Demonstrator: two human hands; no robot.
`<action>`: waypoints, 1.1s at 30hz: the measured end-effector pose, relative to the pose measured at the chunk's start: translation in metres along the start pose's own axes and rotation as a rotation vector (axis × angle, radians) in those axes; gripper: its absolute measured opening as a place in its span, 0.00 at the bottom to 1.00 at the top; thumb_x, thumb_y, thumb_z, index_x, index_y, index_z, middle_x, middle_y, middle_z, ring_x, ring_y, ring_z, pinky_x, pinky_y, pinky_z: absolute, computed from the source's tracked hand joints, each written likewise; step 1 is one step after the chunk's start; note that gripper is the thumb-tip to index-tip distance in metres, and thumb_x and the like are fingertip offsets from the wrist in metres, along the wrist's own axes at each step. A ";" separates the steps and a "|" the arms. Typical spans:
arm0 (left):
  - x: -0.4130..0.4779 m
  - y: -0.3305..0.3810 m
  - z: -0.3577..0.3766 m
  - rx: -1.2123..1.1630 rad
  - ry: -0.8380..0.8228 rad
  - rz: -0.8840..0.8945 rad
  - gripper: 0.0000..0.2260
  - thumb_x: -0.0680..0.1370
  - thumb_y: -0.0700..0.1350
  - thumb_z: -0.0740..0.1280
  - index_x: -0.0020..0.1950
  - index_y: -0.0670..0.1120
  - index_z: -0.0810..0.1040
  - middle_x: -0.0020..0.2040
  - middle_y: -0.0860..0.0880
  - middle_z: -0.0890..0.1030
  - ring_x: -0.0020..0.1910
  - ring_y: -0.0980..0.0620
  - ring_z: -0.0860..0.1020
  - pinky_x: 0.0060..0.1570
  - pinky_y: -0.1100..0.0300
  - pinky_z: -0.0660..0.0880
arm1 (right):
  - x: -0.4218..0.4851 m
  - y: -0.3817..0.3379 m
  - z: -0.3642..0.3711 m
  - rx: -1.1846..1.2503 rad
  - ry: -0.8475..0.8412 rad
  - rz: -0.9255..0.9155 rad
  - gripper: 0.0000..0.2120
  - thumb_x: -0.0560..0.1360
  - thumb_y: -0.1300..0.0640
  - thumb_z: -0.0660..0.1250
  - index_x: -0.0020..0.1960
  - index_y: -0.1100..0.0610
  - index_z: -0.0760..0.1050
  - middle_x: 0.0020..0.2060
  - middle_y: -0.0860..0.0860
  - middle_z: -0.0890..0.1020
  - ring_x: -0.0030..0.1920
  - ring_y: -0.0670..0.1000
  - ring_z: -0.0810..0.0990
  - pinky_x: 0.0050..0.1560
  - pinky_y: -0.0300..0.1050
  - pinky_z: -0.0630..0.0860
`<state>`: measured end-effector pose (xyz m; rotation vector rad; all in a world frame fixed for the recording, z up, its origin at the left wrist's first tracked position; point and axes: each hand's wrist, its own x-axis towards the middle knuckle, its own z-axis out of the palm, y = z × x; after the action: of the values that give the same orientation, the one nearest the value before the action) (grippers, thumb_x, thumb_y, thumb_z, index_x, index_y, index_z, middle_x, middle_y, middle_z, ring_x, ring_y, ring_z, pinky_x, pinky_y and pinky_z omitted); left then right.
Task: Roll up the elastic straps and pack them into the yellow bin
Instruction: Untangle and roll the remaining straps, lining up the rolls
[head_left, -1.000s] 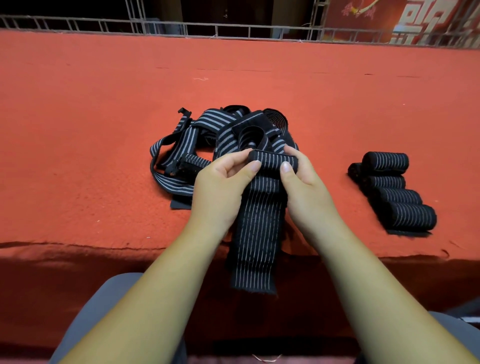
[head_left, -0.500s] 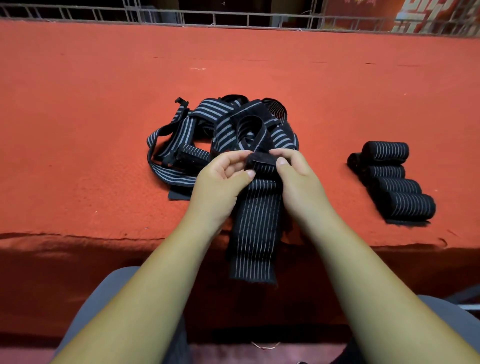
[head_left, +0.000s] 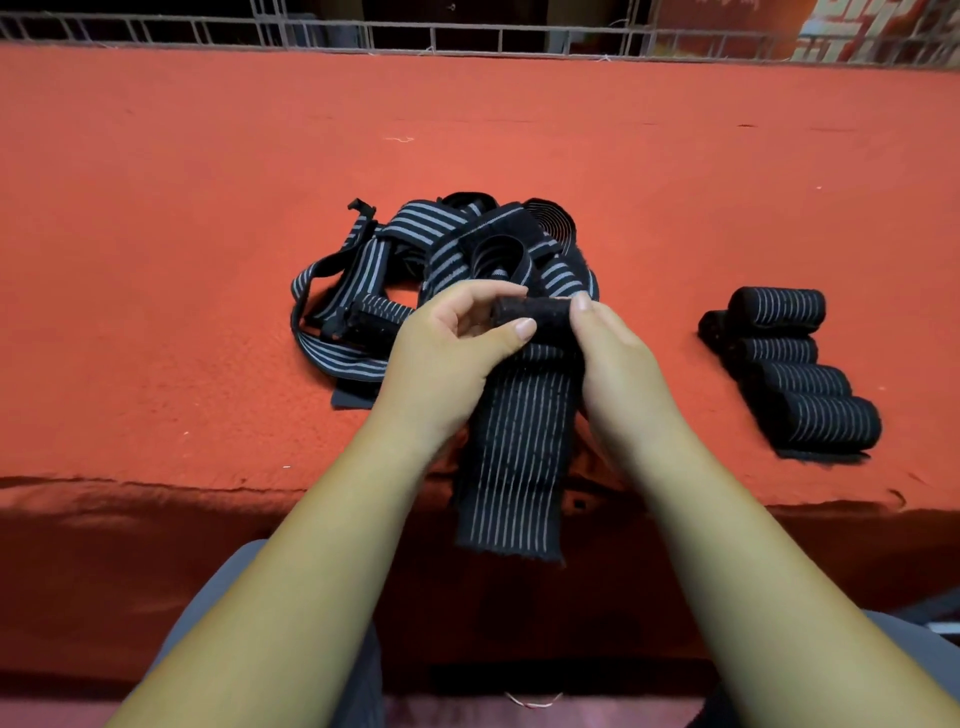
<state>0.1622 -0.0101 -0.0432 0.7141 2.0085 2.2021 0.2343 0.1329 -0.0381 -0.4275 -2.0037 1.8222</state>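
Note:
A black elastic strap with grey stripes (head_left: 514, 467) hangs over the table's front edge, its top end wound into a small roll (head_left: 540, 314). My left hand (head_left: 452, 358) pinches the roll's left end between thumb and fingers. My right hand (head_left: 618, 358) grips its right end. Behind the hands a tangled pile of loose straps (head_left: 415, 260) lies on the red table (head_left: 156, 260). Several finished rolls (head_left: 795, 369) lie in a row to the right. No yellow bin is in view.
A metal railing (head_left: 467, 36) runs along the table's far edge. My grey-clad knees (head_left: 218, 613) sit below the near edge, and a small red and white thread (head_left: 530, 701) lies on the floor between them.
The folded strap top has been turned over into a tighter roll. Both hands have moved slightly closer together around it, and the hanging tail has grown a little shorter.

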 end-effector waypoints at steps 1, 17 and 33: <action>0.002 0.004 0.001 -0.003 -0.009 -0.010 0.13 0.78 0.36 0.77 0.62 0.48 0.87 0.58 0.47 0.89 0.61 0.46 0.86 0.65 0.48 0.81 | 0.000 -0.002 -0.002 0.000 -0.009 -0.020 0.20 0.81 0.36 0.61 0.62 0.45 0.83 0.60 0.47 0.88 0.64 0.50 0.85 0.71 0.63 0.76; -0.018 0.014 0.014 -0.064 0.005 -0.047 0.11 0.85 0.36 0.69 0.65 0.44 0.85 0.58 0.47 0.89 0.61 0.48 0.86 0.65 0.49 0.80 | -0.005 -0.006 -0.009 0.081 -0.056 -0.113 0.24 0.86 0.64 0.60 0.81 0.49 0.72 0.71 0.42 0.81 0.70 0.39 0.79 0.75 0.44 0.74; 0.008 -0.003 0.002 -0.314 0.170 -0.055 0.16 0.84 0.32 0.66 0.71 0.43 0.78 0.64 0.40 0.86 0.68 0.42 0.83 0.72 0.41 0.77 | -0.013 0.013 0.006 -0.143 -0.226 -0.024 0.11 0.88 0.47 0.63 0.62 0.49 0.82 0.57 0.45 0.89 0.61 0.48 0.86 0.70 0.62 0.78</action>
<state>0.1551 -0.0045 -0.0434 0.4437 1.6614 2.5371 0.2419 0.1230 -0.0522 -0.2455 -2.2892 1.7881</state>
